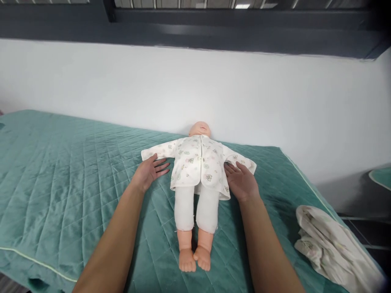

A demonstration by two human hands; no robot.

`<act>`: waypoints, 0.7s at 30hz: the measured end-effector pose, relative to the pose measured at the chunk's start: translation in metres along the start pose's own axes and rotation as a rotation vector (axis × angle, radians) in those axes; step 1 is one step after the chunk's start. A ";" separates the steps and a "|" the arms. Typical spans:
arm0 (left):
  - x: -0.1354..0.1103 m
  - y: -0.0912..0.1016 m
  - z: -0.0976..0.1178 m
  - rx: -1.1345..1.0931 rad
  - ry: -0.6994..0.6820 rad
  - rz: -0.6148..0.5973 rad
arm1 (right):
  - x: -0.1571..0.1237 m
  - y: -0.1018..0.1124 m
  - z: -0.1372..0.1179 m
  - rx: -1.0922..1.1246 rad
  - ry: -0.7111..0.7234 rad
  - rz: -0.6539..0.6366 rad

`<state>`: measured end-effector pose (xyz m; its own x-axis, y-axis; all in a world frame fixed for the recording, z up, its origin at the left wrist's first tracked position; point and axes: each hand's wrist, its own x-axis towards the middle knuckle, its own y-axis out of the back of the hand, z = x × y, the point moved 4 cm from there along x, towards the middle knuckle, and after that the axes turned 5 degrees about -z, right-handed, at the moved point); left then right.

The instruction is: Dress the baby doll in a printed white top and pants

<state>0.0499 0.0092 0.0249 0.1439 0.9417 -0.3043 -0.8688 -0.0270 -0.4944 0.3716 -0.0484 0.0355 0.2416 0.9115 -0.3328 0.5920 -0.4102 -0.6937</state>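
A baby doll (pixel 185 209) lies on its back on the green quilted cover, its head by the wall and its bare feet toward me. It wears a white printed jacket (pixel 195 160), fastened down the front, with both sleeves spread out sideways. My left hand (pixel 150 170) is open beside the sleeve on the left, thumb at its lower edge and fingers apart. Under the sleeve on the right rests my right hand (pixel 240 179), open with the palm up, its fingertips close to the jacket's side and partly hidden by the cloth.
A crumpled white printed cloth (pixel 330 248) lies at the bed's right edge. The green quilted cover (pixel 76 175) spreads under everything. Behind it stands a white wall (pixel 152 85), with a dark metal beam (pixel 214 34) above. Part of another green surface (pixel 383 177) shows at far right.
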 end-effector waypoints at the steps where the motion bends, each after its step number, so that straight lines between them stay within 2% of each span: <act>1: 0.002 0.001 0.001 -0.046 -0.036 0.025 | 0.002 0.001 -0.001 0.013 0.036 0.011; 5: 0.010 0.007 0.005 -0.142 -0.225 0.170 | 0.004 0.006 -0.003 0.017 0.142 0.056; 10: 0.016 0.016 0.008 -0.158 -0.366 0.344 | 0.006 0.013 -0.006 0.029 0.210 0.121; 17: 0.020 0.024 0.008 -0.070 -0.416 0.444 | 0.002 0.013 -0.010 -0.013 0.332 0.182; 21: 0.021 0.028 0.010 0.036 -0.462 0.499 | 0.005 0.017 -0.012 -0.101 0.428 0.162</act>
<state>0.0244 0.0319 0.0126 -0.4881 0.8663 -0.1060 -0.7951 -0.4914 -0.3554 0.3920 -0.0505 0.0293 0.6199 0.7749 -0.1236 0.5871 -0.5626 -0.5821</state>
